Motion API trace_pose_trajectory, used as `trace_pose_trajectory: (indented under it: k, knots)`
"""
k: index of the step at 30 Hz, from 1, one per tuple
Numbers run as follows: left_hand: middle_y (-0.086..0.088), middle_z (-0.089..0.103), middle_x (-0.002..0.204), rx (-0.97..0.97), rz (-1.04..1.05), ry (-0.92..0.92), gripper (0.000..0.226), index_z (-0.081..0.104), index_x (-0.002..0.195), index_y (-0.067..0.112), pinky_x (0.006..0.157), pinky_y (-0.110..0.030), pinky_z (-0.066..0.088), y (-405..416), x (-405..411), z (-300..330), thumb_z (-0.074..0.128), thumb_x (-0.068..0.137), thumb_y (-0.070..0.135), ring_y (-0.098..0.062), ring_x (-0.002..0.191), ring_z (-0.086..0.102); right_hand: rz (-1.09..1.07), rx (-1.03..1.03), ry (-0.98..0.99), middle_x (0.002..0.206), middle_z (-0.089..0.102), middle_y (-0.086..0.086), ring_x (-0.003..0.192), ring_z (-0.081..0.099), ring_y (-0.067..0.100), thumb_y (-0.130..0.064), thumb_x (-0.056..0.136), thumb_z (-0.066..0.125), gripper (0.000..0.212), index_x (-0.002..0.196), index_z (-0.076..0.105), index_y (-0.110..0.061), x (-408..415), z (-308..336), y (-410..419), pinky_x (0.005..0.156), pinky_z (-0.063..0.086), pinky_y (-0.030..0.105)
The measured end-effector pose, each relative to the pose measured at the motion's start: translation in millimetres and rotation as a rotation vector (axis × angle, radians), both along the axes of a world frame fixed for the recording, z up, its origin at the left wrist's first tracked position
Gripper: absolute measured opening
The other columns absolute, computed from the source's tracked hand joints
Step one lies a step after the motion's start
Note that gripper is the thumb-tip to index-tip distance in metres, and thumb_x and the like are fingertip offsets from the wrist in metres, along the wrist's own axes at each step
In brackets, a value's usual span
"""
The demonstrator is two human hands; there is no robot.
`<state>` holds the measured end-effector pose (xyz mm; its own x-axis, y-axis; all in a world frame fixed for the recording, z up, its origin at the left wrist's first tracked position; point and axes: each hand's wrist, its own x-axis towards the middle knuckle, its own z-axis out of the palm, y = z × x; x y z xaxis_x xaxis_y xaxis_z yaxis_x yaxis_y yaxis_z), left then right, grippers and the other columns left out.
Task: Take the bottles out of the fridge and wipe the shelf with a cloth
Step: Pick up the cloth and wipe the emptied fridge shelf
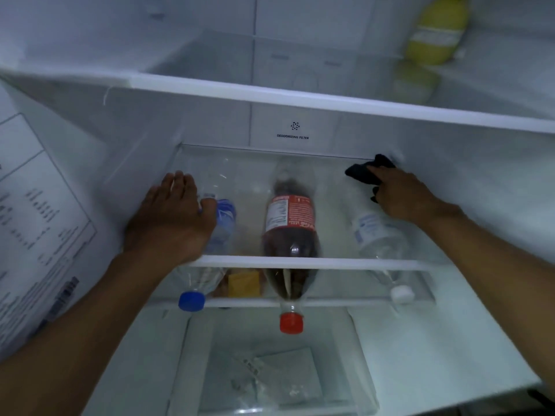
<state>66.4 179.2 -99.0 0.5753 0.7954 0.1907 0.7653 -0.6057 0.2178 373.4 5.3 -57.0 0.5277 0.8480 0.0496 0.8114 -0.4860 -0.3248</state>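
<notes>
Yellow bottle (437, 31) stood on upper shelf, back R. Three bottles lay on glass shelf (315, 262), caps fwd: blue-cap bottle (223, 220) L, cola bottle (289, 223) mid, white-cap bottle (378, 232) R. Left hand (172, 217) wrapped over blue-cap bottle. Right hand (402, 193) clutched black cloth (368, 172) w/ closed fingers, above white-cap bottle near back R corner.
</notes>
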Motion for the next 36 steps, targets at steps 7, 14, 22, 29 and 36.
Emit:
trace_pose_trajectory:
  k: [7,14,22,29,36]
  knots:
    - [-0.028,0.034,0.146,0.01,-0.01,-0.011,0.068,0.034,0.137,-0.008,0.113,-0.053,0.022,0,0,2,0.022,0.087,0.037,-0.042,0.137,0.028,-0.139,0.232,-0.029,0.147,0.044,-0.009,0.133,0.043,0.016,0.001,0.09,0.04,0.053,0.134,0.055,-0.026,-58,-12,-52,0.106,0.037,0.031]
    - [-0.027,0.031,0.148,0.012,-0.006,-0.079,0.069,0.032,0.137,-0.008,0.114,-0.053,0.02,-4,4,1,0.02,0.086,0.036,-0.041,0.138,0.026,-0.223,0.108,-0.006,0.143,0.049,0.003,0.138,0.036,0.028,-0.004,0.088,0.04,0.047,0.13,0.056,-0.019,-67,-6,7,0.111,0.031,0.039]
    - [-0.031,0.045,0.134,0.039,-0.024,-0.088,0.073,0.042,0.126,-0.01,0.106,-0.055,0.031,5,3,0,0.011,0.082,0.039,-0.044,0.127,0.039,0.322,0.147,0.002,0.146,0.046,0.001,0.142,0.029,0.026,-0.011,0.085,0.052,0.052,0.136,0.051,-0.021,-189,-15,95,0.116,0.026,0.044]
    - [-0.049,0.048,0.116,-0.169,-0.121,0.013,0.036,0.057,0.095,-0.022,0.084,-0.071,0.043,8,-9,-2,0.039,0.079,0.005,-0.065,0.108,0.047,0.147,0.033,0.145,0.155,0.033,-0.009,0.137,0.04,0.017,-0.001,0.091,0.042,0.057,0.14,0.048,-0.03,-86,0,-11,0.113,0.029,0.024]
    - [-0.03,0.044,0.135,0.062,-0.057,-0.012,0.076,0.047,0.121,-0.01,0.104,-0.052,0.031,5,-1,-2,0.005,0.079,0.037,-0.042,0.127,0.038,-0.274,0.082,0.001,0.154,0.037,0.0,0.142,0.033,0.022,-0.004,0.092,0.044,0.054,0.144,0.044,-0.02,-33,-10,-74,0.115,0.028,0.032]
